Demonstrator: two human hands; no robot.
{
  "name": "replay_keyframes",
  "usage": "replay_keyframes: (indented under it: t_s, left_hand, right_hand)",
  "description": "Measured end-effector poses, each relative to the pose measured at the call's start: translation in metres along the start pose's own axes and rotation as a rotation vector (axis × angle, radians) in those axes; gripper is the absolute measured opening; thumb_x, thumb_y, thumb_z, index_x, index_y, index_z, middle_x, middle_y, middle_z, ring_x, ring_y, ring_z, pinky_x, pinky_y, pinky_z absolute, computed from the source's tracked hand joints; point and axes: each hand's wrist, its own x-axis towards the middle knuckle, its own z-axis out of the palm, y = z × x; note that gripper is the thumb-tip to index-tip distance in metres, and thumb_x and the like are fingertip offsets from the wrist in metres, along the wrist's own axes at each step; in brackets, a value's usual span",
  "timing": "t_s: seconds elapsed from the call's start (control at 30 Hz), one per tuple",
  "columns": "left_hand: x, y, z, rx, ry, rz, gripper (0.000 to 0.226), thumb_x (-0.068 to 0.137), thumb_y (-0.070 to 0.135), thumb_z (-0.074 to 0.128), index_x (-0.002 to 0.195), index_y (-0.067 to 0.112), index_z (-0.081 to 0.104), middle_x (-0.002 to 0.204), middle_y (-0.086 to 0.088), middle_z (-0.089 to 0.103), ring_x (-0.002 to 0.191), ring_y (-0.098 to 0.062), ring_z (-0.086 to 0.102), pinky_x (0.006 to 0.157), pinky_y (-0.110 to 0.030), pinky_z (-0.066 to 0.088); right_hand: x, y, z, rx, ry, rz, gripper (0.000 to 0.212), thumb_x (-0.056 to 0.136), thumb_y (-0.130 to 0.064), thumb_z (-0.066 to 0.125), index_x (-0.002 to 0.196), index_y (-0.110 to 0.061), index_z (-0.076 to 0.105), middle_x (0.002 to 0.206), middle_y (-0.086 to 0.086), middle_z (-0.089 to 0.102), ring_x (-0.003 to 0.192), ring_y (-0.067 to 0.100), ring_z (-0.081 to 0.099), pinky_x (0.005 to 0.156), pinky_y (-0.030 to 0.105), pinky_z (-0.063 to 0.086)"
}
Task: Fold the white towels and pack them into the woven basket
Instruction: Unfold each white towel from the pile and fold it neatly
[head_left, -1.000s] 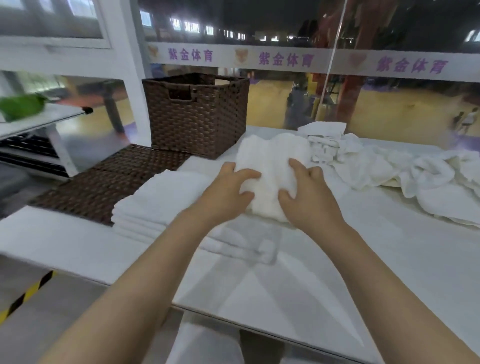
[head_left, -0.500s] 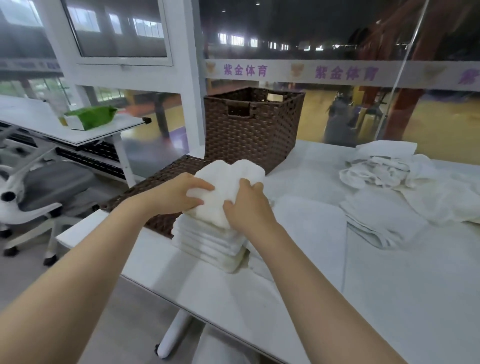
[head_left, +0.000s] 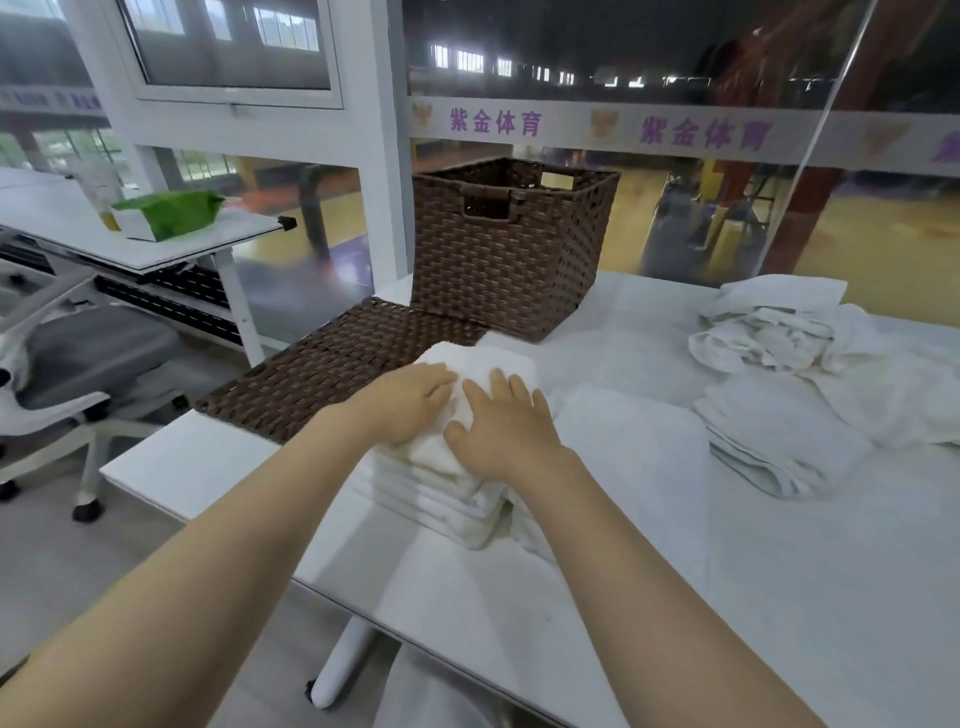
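Observation:
A stack of folded white towels sits near the table's left front corner. My left hand and my right hand lie flat, side by side, on the top folded towel, pressing it down onto the stack. Behind them stands the dark brown woven basket, upright, with its top uncovered. Its flat woven lid lies on the table to the left of the stack. A single spread towel lies just right of my right hand.
A heap of unfolded white towels covers the table's right side, with one loosely folded towel in front of it. The white table ends close to the stack on the left. A grey office chair and a side desk stand further left.
Both hands carried the folded towel from the table's middle leftward onto the stack. They held it by its edges before; now they lie flat on top of it.

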Motion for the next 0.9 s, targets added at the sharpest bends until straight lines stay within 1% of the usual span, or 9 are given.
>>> replay_keyframes:
  t_s: [0.1, 0.2, 0.33, 0.4, 0.43, 0.5, 0.57, 0.67, 0.9]
  left_hand:
    - [-0.005, -0.007, 0.015, -0.018, -0.022, -0.032, 0.052, 0.104, 0.034, 0.033, 0.151, 0.012, 0.032, 0.159, -0.007, 0.026, 0.146, -0.022, 0.023, 0.118, -0.034, 0.016]
    - [-0.008, -0.009, 0.017, 0.02, 0.008, -0.025, 0.065, 0.093, 0.045, 0.026, 0.15, 0.013, 0.033, 0.158, -0.008, 0.027, 0.146, -0.023, 0.023, 0.119, -0.036, 0.018]
    - [-0.002, -0.004, 0.018, 0.205, 0.012, -0.045, 0.049, 0.104, 0.037, 0.03, 0.15, 0.021, 0.033, 0.158, -0.003, 0.028, 0.145, -0.021, 0.026, 0.118, -0.04, 0.021]
    - [0.003, 0.005, 0.014, 0.277, 0.014, -0.092, 0.044, 0.103, 0.039, 0.027, 0.14, 0.024, 0.047, 0.147, -0.002, 0.044, 0.136, -0.025, 0.038, 0.111, -0.043, 0.029]
    - [0.006, 0.011, 0.01, 0.277, 0.018, -0.114, 0.043, 0.102, 0.04, 0.025, 0.127, 0.023, 0.055, 0.134, -0.002, 0.054, 0.127, -0.028, 0.046, 0.106, -0.044, 0.034]
    - [0.01, 0.026, 0.005, 0.227, 0.071, -0.103, 0.042, 0.1, 0.04, 0.025, 0.107, 0.017, 0.06, 0.116, -0.004, 0.06, 0.114, -0.03, 0.053, 0.096, -0.043, 0.04]
    - [0.014, 0.046, 0.006, 0.161, 0.143, -0.036, 0.044, 0.101, 0.041, 0.03, 0.122, 0.014, 0.058, 0.128, -0.007, 0.059, 0.12, -0.03, 0.051, 0.1, -0.041, 0.039]
    - [0.013, 0.095, 0.017, 0.092, 0.165, 0.057, 0.049, 0.101, 0.04, 0.038, 0.144, 0.015, 0.044, 0.149, -0.003, 0.044, 0.136, -0.023, 0.039, 0.112, -0.036, 0.027]
    - [0.025, 0.196, 0.078, 0.004, 0.098, 0.307, 0.048, 0.1, 0.034, 0.048, 0.145, 0.022, 0.041, 0.153, 0.002, 0.037, 0.141, -0.015, 0.03, 0.111, -0.022, 0.019]
  right_hand:
    - [0.003, 0.007, 0.007, 0.072, -0.028, 0.015, 0.07, 0.098, -0.06, 0.02, 0.156, -0.024, 0.01, 0.164, 0.009, -0.005, 0.15, 0.027, -0.006, 0.12, 0.05, -0.001]
    - [0.0, 0.01, 0.012, 0.15, 0.012, -0.003, 0.07, 0.097, -0.063, 0.02, 0.155, -0.024, 0.013, 0.164, 0.008, -0.003, 0.15, 0.025, -0.005, 0.12, 0.048, 0.0]
    - [-0.006, 0.022, 0.015, 0.337, 0.046, -0.062, 0.063, 0.099, -0.059, 0.025, 0.155, -0.03, 0.019, 0.164, 0.0, 0.001, 0.15, 0.018, -0.004, 0.122, 0.042, 0.001]
    - [-0.012, 0.033, 0.008, 0.46, 0.055, -0.099, 0.058, 0.101, -0.053, 0.03, 0.154, -0.03, 0.024, 0.164, -0.003, 0.01, 0.15, 0.016, 0.003, 0.122, 0.039, 0.004]
    - [-0.017, 0.041, 0.004, 0.508, 0.085, -0.116, 0.056, 0.102, -0.05, 0.033, 0.153, -0.029, 0.026, 0.163, -0.003, 0.016, 0.15, 0.016, 0.009, 0.122, 0.04, 0.007]
    - [-0.032, 0.06, -0.003, 0.57, 0.159, -0.121, 0.054, 0.102, -0.046, 0.037, 0.152, -0.026, 0.029, 0.159, -0.003, 0.026, 0.147, 0.014, 0.02, 0.121, 0.041, 0.014]
    - [-0.05, 0.085, -0.007, 0.597, 0.226, -0.084, 0.052, 0.102, -0.044, 0.04, 0.151, -0.025, 0.031, 0.157, -0.005, 0.031, 0.145, 0.012, 0.025, 0.12, 0.039, 0.017]
    - [-0.076, 0.13, -0.007, 0.591, 0.317, 0.005, 0.051, 0.102, -0.04, 0.043, 0.149, -0.023, 0.035, 0.154, -0.005, 0.036, 0.142, 0.012, 0.03, 0.118, 0.033, 0.021]
    - [-0.135, 0.236, 0.022, 0.539, 0.488, 0.279, 0.049, 0.098, -0.028, 0.052, 0.145, -0.021, 0.041, 0.147, -0.007, 0.042, 0.138, 0.012, 0.034, 0.108, 0.022, 0.028]
